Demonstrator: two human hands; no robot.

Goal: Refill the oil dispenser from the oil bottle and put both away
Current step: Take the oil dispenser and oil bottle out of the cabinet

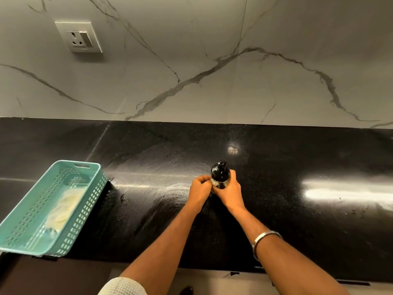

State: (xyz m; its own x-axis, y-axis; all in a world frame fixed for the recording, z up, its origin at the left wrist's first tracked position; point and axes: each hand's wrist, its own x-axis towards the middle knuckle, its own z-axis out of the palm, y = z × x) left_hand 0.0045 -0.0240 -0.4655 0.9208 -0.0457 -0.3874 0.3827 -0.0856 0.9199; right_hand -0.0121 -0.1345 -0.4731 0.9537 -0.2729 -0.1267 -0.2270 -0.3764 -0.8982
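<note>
Both forearms are stretched forward and brought together. The left hand [199,189] is curled at the near side of what is held, while the right hand [230,190] is wrapped round it, a metal bangle [263,241] worn on that forearm.

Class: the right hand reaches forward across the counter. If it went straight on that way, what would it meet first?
The right hand already grips the oil dispenser. Beyond it lies bare black countertop, then probably the marble wall; depth is uncertain.

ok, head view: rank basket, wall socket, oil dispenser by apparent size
1. teal basket, largest by far, though also nearest the camera
2. wall socket
3. oil dispenser, partly covered by the left hand and right hand
</note>
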